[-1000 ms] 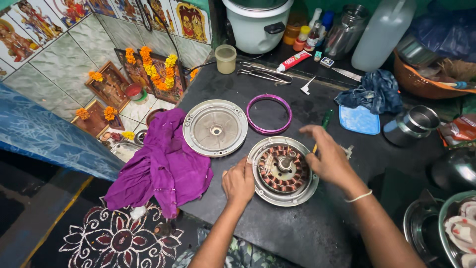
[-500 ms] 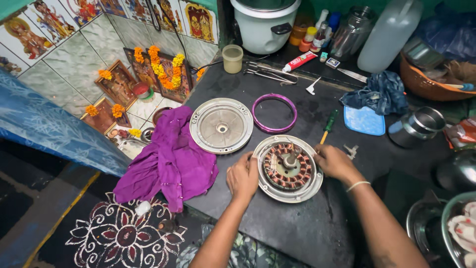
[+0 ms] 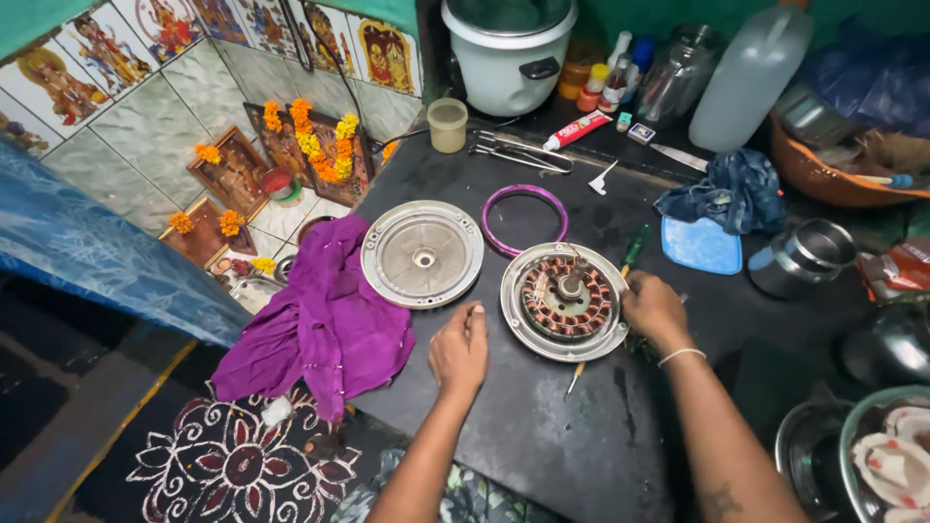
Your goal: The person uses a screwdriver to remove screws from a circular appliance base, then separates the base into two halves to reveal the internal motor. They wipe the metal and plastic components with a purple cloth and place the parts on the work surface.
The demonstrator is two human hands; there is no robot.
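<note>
A round metal fan motor (image 3: 565, 301) with copper windings and a central shaft lies on the dark counter (image 3: 542, 436). My right hand (image 3: 655, 310) rests against its right rim, over a green-handled screwdriver (image 3: 634, 246). My left hand (image 3: 460, 351) lies on the counter just left of the motor, fingers bent, holding nothing that I can see. A round metal motor cover (image 3: 422, 254) lies to the left of the motor. A purple ring (image 3: 524, 220) lies behind them.
A purple cloth (image 3: 325, 320) hangs over the counter's left edge. At the back stand a rice cooker (image 3: 509, 53), a cup (image 3: 448, 124), tongs (image 3: 513, 153), a tube (image 3: 576, 130), bottles and a large plastic jug (image 3: 749, 76). A blue rag (image 3: 731, 194), blue lid (image 3: 701, 245) and steel pot (image 3: 804, 258) lie right.
My left hand has drawn back from the motor's left rim onto the counter. My right hand has slid down along the right rim. The view has shifted slightly.
</note>
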